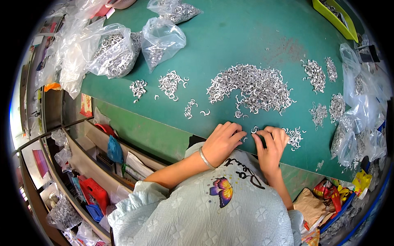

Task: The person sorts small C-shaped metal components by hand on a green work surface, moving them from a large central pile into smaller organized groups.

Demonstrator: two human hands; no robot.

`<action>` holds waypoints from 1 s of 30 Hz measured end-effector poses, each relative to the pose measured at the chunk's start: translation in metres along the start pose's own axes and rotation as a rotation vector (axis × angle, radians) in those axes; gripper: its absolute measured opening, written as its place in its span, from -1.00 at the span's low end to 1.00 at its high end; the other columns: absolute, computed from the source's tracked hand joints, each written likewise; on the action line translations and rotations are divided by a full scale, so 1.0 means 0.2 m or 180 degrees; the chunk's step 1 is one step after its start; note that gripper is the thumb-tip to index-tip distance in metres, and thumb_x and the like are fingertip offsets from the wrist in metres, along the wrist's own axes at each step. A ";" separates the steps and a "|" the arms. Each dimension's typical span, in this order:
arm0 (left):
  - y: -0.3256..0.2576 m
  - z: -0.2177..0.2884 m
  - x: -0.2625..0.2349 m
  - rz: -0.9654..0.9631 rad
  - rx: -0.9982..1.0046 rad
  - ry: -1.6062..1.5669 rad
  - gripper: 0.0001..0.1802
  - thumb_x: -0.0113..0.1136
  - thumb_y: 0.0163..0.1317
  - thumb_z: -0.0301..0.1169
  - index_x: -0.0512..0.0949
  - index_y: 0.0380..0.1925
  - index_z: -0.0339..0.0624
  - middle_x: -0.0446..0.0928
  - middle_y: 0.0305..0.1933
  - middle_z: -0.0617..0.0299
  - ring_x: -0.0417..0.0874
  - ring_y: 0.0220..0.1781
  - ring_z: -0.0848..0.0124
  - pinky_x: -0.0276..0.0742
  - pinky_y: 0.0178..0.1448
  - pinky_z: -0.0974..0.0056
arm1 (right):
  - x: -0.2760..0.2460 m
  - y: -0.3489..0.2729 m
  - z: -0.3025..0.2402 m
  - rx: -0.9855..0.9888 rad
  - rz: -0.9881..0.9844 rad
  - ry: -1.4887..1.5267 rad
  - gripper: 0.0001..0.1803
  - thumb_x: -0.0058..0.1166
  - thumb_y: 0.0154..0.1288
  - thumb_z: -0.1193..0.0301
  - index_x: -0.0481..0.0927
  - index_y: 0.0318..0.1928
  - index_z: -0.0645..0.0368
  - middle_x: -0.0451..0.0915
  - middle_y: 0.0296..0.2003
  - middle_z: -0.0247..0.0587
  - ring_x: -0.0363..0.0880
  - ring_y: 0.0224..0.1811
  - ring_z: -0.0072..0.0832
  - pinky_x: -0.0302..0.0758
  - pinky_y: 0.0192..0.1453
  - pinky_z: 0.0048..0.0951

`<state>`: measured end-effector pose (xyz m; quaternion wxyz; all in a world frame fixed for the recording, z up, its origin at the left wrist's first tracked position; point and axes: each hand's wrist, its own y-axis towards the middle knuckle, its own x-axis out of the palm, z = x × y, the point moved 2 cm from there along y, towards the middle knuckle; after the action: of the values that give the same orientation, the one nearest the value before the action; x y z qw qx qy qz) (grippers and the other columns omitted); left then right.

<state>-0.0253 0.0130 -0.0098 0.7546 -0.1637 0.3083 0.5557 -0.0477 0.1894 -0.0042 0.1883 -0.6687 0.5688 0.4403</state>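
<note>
A large heap of small silver C-shaped metal pieces lies on the green tabletop in front of me. At the table's near edge, my right hand pinches one C-shaped metal piece between thumb and forefinger. My left hand, with a bracelet at its wrist, is curled with its fingers close together; whatever its fingertips hold is hidden. Another small curved piece shows just by those fingertips. A small pile of the same pieces sits right beside my right hand.
Smaller piles lie to the left and more to the right. Clear plastic bags of metal pieces stand at the far left, others along the right edge. A yellow-green bin is at the far right; an open drawer juts out lower left.
</note>
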 end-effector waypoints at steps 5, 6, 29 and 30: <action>-0.01 -0.01 0.01 0.0091 0.0077 -0.0070 -0.65 0.36 0.02 -0.52 0.59 -0.12 -0.18 0.48 -0.14 0.20 0.51 -0.16 0.21 0.37 -0.11 0.19 | -0.01 0.05 0.04 0.0060 0.0083 0.0152 -0.76 0.41 0.00 0.48 0.64 -0.29 0.12 0.55 -0.31 -0.33 0.45 -0.20 -0.35 0.22 -0.06 -0.30; -0.01 -0.01 0.01 0.0116 0.0082 -0.0100 -0.65 0.36 0.02 -0.53 0.59 -0.12 -0.17 0.48 -0.14 0.19 0.51 -0.16 0.21 0.37 -0.12 0.19 | -0.01 0.04 0.05 0.0092 0.0145 0.0167 -0.75 0.41 0.00 0.46 0.64 -0.27 0.11 0.55 -0.30 -0.33 0.45 -0.20 -0.35 0.21 -0.05 -0.30; 0.10 -0.03 -0.05 0.0935 -0.0351 0.0120 -0.55 0.30 0.02 -0.65 0.56 -0.02 -0.22 0.47 0.00 0.12 0.49 -0.04 0.14 0.42 0.04 0.13 | 0.08 0.01 -0.06 -0.0492 -0.0715 0.0736 -0.77 0.37 0.00 0.46 0.65 -0.28 0.16 0.52 -0.26 -0.27 0.46 -0.23 -0.30 0.31 -0.17 -0.28; 0.11 -0.04 -0.05 0.0885 -0.0358 0.0209 -0.54 0.30 0.02 -0.64 0.56 0.00 -0.22 0.47 0.02 0.13 0.49 -0.04 0.15 0.41 0.05 0.13 | 0.07 0.01 -0.05 -0.0463 -0.0636 0.0735 -0.78 0.37 0.00 0.47 0.65 -0.28 0.17 0.52 -0.26 -0.27 0.46 -0.23 -0.30 0.31 -0.17 -0.28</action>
<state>-0.0500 0.0092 -0.0071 0.6496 -0.1794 0.3209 0.6655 -0.0458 0.1727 -0.0101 0.1157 -0.7799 0.4840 0.3796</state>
